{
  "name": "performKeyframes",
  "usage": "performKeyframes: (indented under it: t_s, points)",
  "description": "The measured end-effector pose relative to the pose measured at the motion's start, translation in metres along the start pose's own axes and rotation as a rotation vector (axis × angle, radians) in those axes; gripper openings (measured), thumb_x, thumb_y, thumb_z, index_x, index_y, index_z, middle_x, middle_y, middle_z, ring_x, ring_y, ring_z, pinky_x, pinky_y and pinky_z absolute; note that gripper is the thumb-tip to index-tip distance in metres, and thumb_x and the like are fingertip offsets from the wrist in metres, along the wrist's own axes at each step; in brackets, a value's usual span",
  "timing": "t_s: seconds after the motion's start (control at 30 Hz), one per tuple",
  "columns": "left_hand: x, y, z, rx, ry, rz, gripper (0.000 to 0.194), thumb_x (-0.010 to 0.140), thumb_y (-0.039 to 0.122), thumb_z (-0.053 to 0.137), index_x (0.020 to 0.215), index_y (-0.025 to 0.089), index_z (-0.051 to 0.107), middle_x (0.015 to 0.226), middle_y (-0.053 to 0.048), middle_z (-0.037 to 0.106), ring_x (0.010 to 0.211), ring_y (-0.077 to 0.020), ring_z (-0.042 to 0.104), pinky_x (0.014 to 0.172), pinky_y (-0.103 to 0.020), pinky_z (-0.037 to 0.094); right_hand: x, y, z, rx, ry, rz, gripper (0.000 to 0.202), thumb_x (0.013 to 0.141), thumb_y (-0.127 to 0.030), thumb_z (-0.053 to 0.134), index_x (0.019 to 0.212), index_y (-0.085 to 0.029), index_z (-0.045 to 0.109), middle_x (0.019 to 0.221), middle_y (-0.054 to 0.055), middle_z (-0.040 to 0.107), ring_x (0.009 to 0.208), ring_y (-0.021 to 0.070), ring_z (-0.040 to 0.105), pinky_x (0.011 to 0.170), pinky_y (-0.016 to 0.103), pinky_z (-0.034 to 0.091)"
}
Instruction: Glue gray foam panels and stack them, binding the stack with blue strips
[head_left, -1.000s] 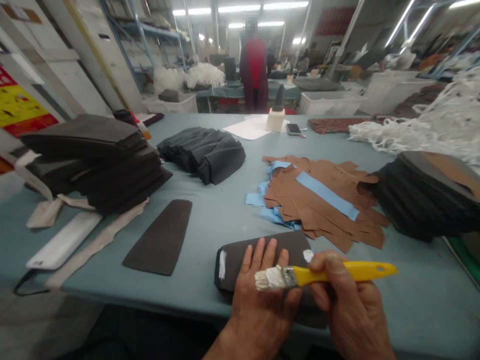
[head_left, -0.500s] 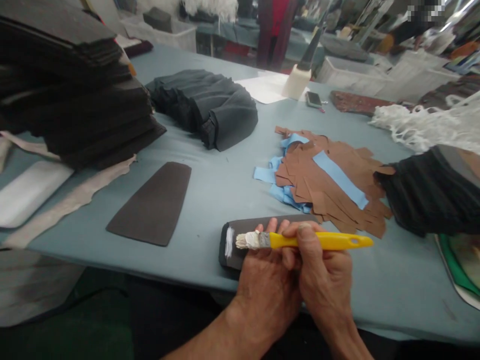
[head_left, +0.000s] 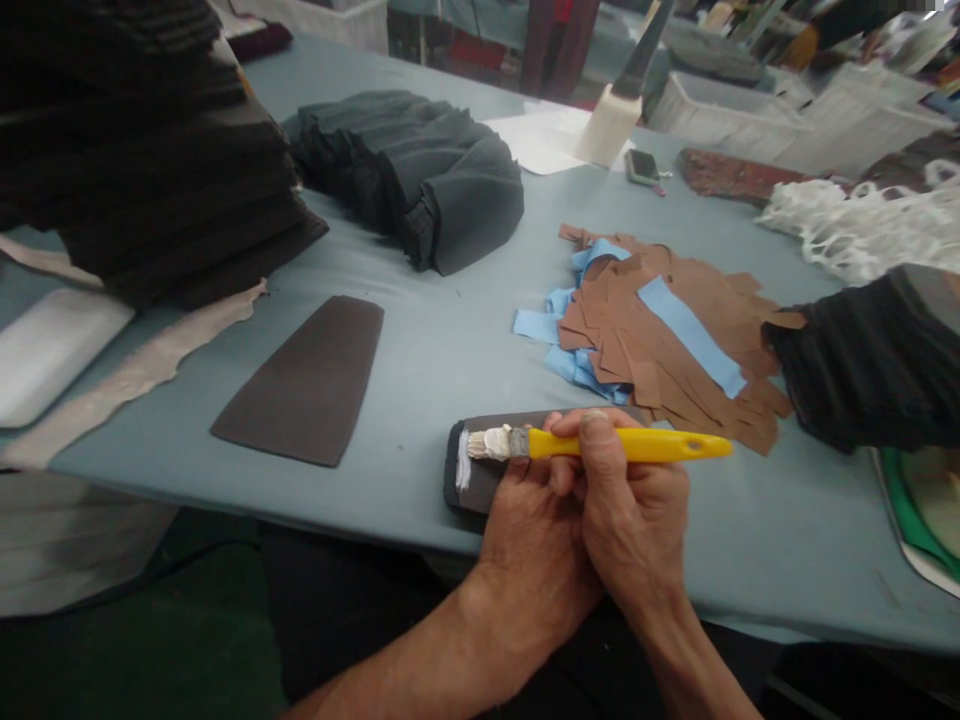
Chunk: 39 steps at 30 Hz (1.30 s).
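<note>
My right hand [head_left: 634, 500] is closed around the yellow handle of a paintbrush [head_left: 630, 445], thumb on top. White paste coats its bristles, which touch or hover just over a white smear [head_left: 463, 460] along the left end of a dark grey padded piece [head_left: 480, 490]. My left hand [head_left: 536, 540] lies flat on that piece, fingers stretched across it and partly hidden beneath my right hand and the brush. A separate flat dark panel [head_left: 307, 385] with a tapered shape rests on the table to the left.
Brown and blue strips [head_left: 660, 340] are heaped beyond my hands, between dark stacked pieces [head_left: 862, 360] and a folded dark bundle [head_left: 412, 180]. A tall dark stack [head_left: 172, 180] rises at left. Farther back stand a pale bottle [head_left: 611, 125] and white bins [head_left: 727, 115].
The brush and my right hand have shifted up and slightly left, and the bristles now meet the white smear's upper part. The whole view has tilted down a little.
</note>
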<state>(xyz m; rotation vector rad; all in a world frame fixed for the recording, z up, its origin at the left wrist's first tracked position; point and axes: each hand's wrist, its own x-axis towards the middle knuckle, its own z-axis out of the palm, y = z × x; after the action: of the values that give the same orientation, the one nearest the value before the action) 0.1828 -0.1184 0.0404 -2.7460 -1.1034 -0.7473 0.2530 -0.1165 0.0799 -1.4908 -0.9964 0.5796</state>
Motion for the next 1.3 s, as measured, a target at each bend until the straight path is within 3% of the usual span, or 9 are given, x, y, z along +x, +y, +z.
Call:
performKeyframes:
  t_s: [0.2,0.43,0.67,0.77,0.87,1.07,1.3]
  points:
    - [-0.002,0.002,0.004,0.03,-0.006,0.006,0.053,0.109,0.026,0.043,0.161,0.017,0.047,0.152,-0.009,0.064,0.142,-0.0263,0.057,0.119,-0.043,0.051,0.0,-0.002,0.0,-0.016,-0.039,-0.016,0.037,0.107,-0.047,0.06,0.084,-0.02,0.072,0.053,-0.006,0.059,0.048,0.0084,0.061,0.056,0.017,0.055]
    - [-0.006,0.002,0.003,0.023,-0.033,0.0,0.059,0.109,0.035,0.046,0.164,0.015,0.043,0.151,-0.013,0.065,0.14,-0.0312,0.06,0.118,-0.047,0.053,-0.001,-0.006,-0.004,-0.035,-0.091,-0.008,0.041,0.108,-0.046,0.058,0.077,-0.02,0.066,0.049,-0.007,0.053,0.043,0.0066,0.054,0.05,0.015,0.049]
    - [0.002,0.0,0.0,-0.023,-0.035,-0.012,0.057,0.108,0.031,0.047,0.162,0.013,0.045,0.14,-0.013,0.071,0.127,-0.0259,0.066,0.11,-0.039,0.057,0.0,0.002,-0.002,-0.025,-0.01,0.049,0.04,0.104,-0.056,0.063,0.09,-0.019,0.072,0.059,-0.005,0.059,0.052,0.009,0.058,0.057,0.019,0.053]
    - [0.0,0.0,0.001,-0.037,-0.016,-0.019,0.054,0.109,0.031,0.045,0.161,0.015,0.047,0.15,-0.011,0.066,0.136,-0.0267,0.062,0.113,-0.041,0.056,-0.001,0.002,-0.002,-0.048,-0.02,0.039,0.04,0.105,-0.053,0.062,0.087,-0.02,0.072,0.058,-0.005,0.058,0.053,0.0094,0.058,0.062,0.02,0.055]
    - [-0.004,0.001,0.003,-0.045,0.006,-0.027,0.055,0.109,0.03,0.045,0.161,0.015,0.047,0.157,-0.012,0.062,0.144,-0.0292,0.058,0.118,-0.045,0.054,-0.001,-0.001,-0.003,-0.06,-0.063,0.012,0.042,0.107,-0.05,0.06,0.079,-0.02,0.07,0.053,-0.006,0.054,0.046,0.0083,0.053,0.055,0.019,0.052]
    - [-0.008,0.005,0.006,-0.017,-0.043,-0.028,0.058,0.106,0.025,0.049,0.163,0.013,0.044,0.151,-0.015,0.066,0.143,-0.0312,0.06,0.119,-0.047,0.054,0.0,-0.004,-0.004,-0.037,-0.099,0.007,0.044,0.108,-0.048,0.057,0.076,-0.02,0.067,0.052,-0.006,0.052,0.044,0.0075,0.051,0.049,0.018,0.046]
    - [-0.003,0.002,0.001,-0.051,-0.016,-0.021,0.054,0.109,0.031,0.046,0.161,0.015,0.047,0.144,-0.014,0.069,0.138,-0.0295,0.062,0.116,-0.045,0.054,0.001,-0.003,-0.003,-0.051,-0.067,0.0,0.04,0.107,-0.05,0.058,0.082,-0.02,0.068,0.055,-0.006,0.054,0.048,0.009,0.052,0.053,0.021,0.049]
